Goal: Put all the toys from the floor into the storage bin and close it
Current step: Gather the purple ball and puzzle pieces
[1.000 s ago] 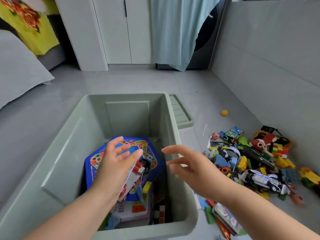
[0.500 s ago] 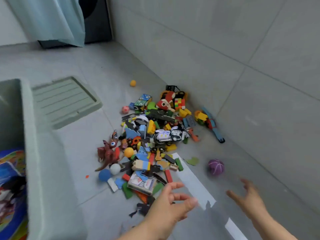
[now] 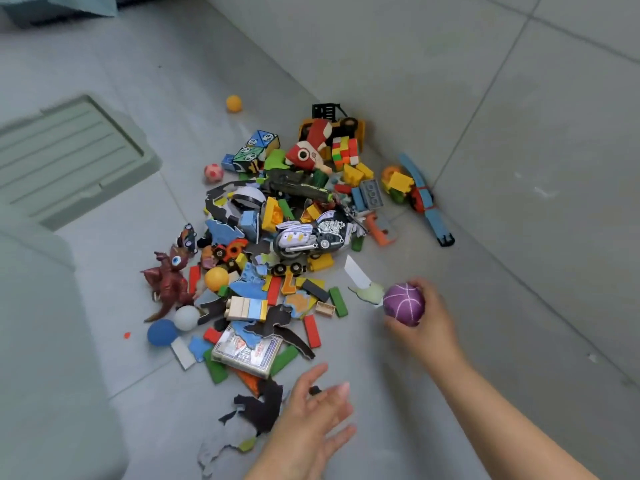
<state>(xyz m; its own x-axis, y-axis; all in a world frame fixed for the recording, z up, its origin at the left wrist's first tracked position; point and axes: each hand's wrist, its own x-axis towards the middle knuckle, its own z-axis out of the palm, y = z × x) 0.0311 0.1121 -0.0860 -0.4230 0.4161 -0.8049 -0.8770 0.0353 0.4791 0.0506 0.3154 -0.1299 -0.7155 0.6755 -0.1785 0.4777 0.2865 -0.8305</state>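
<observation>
A heap of toys [image 3: 277, 244] lies on the grey floor by the wall: blocks, puzzle pieces, a silver motorbike [image 3: 311, 233], a red dragon [image 3: 169, 282], small balls, a card box [image 3: 247, 351]. My right hand [image 3: 422, 323] grips a purple ball [image 3: 403, 304] just right of the heap. My left hand [image 3: 311, 420] hovers open with spread fingers over dark puzzle pieces [image 3: 256, 408] at the heap's near edge. The green storage bin's wall [image 3: 45, 341] fills the left edge. Its lid [image 3: 65, 154] lies flat on the floor behind.
A tiled wall [image 3: 502, 116] runs diagonally along the right, close behind the heap. An orange ball [image 3: 233, 103] sits apart at the back. A blue track piece [image 3: 426, 199] lies against the wall. A light blue curtain [image 3: 69, 5] hangs at the top left.
The view swung from the bin to the toy heap. My right hand reached forward and closed round the purple ball. My left hand left the bin and now hovers over the heap's near edge.
</observation>
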